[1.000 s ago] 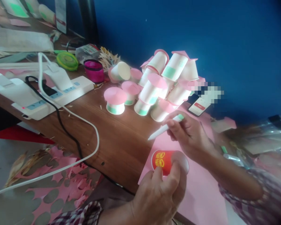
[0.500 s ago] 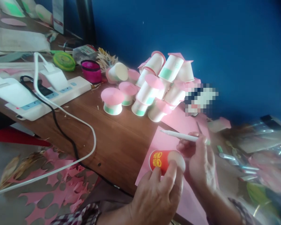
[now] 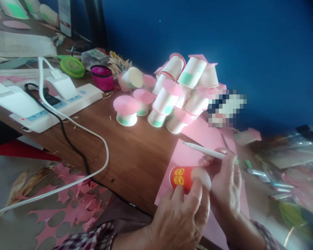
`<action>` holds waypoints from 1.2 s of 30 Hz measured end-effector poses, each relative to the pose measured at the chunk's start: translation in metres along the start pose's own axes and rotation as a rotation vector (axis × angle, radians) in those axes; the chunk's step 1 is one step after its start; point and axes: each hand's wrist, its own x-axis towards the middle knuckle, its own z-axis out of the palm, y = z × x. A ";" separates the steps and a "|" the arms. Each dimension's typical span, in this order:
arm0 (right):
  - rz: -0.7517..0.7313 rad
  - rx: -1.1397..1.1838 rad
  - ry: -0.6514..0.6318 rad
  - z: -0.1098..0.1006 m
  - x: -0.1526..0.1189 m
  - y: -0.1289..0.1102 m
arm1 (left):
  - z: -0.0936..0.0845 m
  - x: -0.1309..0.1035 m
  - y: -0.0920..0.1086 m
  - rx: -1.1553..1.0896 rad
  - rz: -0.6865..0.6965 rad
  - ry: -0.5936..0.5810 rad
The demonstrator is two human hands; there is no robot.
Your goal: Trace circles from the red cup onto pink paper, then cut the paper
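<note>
Lying on its side over a pink paper sheet (image 3: 216, 225), the red paper cup with yellow characters (image 3: 184, 176) has its white rim to the left and its pale round end to the right; I cannot tell whether it rests on the sheet or is lifted. The left hand (image 3: 178, 217) grips it from the near side, fingers curled over the body and the pale end, much as a second ago. What has changed is the right hand (image 3: 228, 184): it has come nearer, to the cup's right end, and its fingers clasp a slim white pen with a tapered tip and a green end (image 3: 207, 150). The tip, which aimed down at the bare wood, now points left above the sheet, apart from the cup. So, I judge, it is marking nothing at this instant, and the cup alone is being steadied or handled. Whether the right fingers touch the cup is unclear.

Beyond, on the brown wooden bench (image 3: 135, 149), white paper cups with pink paper discs (image 3: 169, 95) stand in a heap. Farther left sits a white power strip (image 3: 86, 100); cut pink paper scraps (image 3: 86, 205) lie near left, below the bench.
</note>
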 end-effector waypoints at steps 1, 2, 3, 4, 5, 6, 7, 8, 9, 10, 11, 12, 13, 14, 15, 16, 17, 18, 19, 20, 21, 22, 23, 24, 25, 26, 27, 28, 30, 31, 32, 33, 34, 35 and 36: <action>0.006 0.017 0.003 0.000 0.000 0.001 | 0.000 0.000 0.000 -0.001 0.000 -0.003; 0.012 0.030 0.003 0.000 0.000 0.001 | -0.001 0.000 0.001 -0.004 -0.001 -0.010; 0.017 0.034 0.002 0.000 0.000 0.001 | -0.001 0.000 0.001 -0.007 -0.001 -0.014; 0.018 0.029 0.003 0.000 0.000 0.001 | -0.001 0.000 0.001 -0.011 0.000 -0.019; 0.014 0.025 0.003 -0.001 0.000 0.001 | -0.001 0.000 0.001 -0.015 0.000 -0.019; 0.004 0.024 0.002 -0.001 -0.001 0.001 | -0.002 0.000 0.002 -0.019 0.001 -0.012; -0.010 0.018 0.000 -0.002 -0.001 0.001 | -0.002 0.000 0.002 -0.022 -0.001 -0.002; -0.025 0.011 0.002 -0.002 -0.002 0.000 | -0.002 0.000 0.002 -0.025 -0.004 0.010; -0.038 0.000 0.005 -0.003 -0.002 0.000 | -0.002 0.001 0.003 -0.030 -0.007 0.019; -0.049 -0.013 0.007 -0.003 -0.002 0.000 | -0.002 0.001 0.003 -0.034 -0.008 0.023; -0.056 -0.029 0.007 -0.003 -0.002 0.000 | -0.002 0.002 0.003 -0.036 -0.008 0.023; -0.062 -0.046 0.008 -0.004 -0.002 0.000 | -0.002 0.002 0.003 -0.039 -0.008 0.017; -0.069 -0.061 0.004 -0.004 -0.002 -0.001 | -0.002 0.003 0.004 -0.040 -0.011 0.012; -0.077 -0.073 0.000 -0.004 -0.002 -0.001 | -0.002 0.003 0.004 -0.043 -0.018 0.009; -0.082 -0.085 -0.005 -0.003 -0.002 -0.001 | -0.003 0.004 0.004 -0.046 -0.030 0.006; -0.082 -0.092 -0.005 -0.003 -0.002 -0.002 | -0.003 0.005 0.004 -0.050 -0.040 0.008; -0.075 -0.092 0.000 -0.003 -0.002 -0.002 | -0.003 0.006 0.004 -0.051 -0.047 0.012; -0.060 -0.087 0.007 -0.003 -0.001 -0.003 | -0.003 0.007 0.004 -0.050 -0.049 0.017; -0.039 -0.080 0.012 -0.002 -0.001 -0.003 | -0.003 0.008 0.004 -0.048 -0.050 0.019; -0.020 -0.074 0.019 -0.002 -0.001 -0.004 | -0.003 0.009 0.005 -0.048 -0.048 0.016; -0.006 -0.072 0.019 -0.002 0.000 -0.004 | -0.003 0.009 0.005 -0.051 -0.046 0.012; 0.000 -0.071 0.018 -0.002 0.000 -0.004 | -0.003 0.010 0.005 -0.056 -0.047 0.003; 0.004 -0.072 0.012 -0.002 0.000 -0.004 | -0.003 0.010 0.005 -0.062 -0.048 -0.005; 0.002 -0.071 0.007 -0.002 0.001 -0.004 | -0.003 0.010 0.005 -0.068 -0.046 -0.011; -0.002 -0.069 0.004 -0.002 0.001 -0.004 | -0.003 0.010 0.005 -0.070 -0.043 -0.012; -0.005 -0.070 0.000 -0.002 0.001 -0.004 | -0.003 0.010 0.005 -0.065 -0.039 -0.010; -0.007 -0.073 -0.002 -0.002 0.001 -0.004 | -0.003 0.010 0.005 -0.058 -0.034 -0.005; -0.008 -0.077 -0.001 -0.002 0.000 -0.004 | -0.002 0.010 0.005 -0.051 -0.032 0.000; -0.005 -0.092 0.003 -0.002 0.000 -0.005 | -0.002 0.009 0.004 -0.045 -0.038 0.002; -0.002 -0.097 0.006 -0.002 0.000 -0.005 | -0.001 0.009 0.004 -0.046 -0.038 0.001; -0.001 -0.096 0.008 -0.002 0.000 -0.005 | -0.001 0.009 0.004 -0.050 -0.038 -0.004; -0.001 -0.093 0.007 -0.003 0.000 -0.004 | -0.001 0.009 0.004 -0.055 -0.036 -0.005; -0.003 -0.090 0.006 -0.003 0.001 -0.004 | 0.000 0.009 0.004 -0.060 -0.035 -0.004; -0.009 -0.090 0.007 -0.003 0.001 -0.004 | 0.000 0.010 0.004 -0.067 -0.033 -0.003; -0.016 -0.094 0.010 -0.003 0.001 -0.003 | 0.001 0.010 0.004 -0.074 -0.036 -0.001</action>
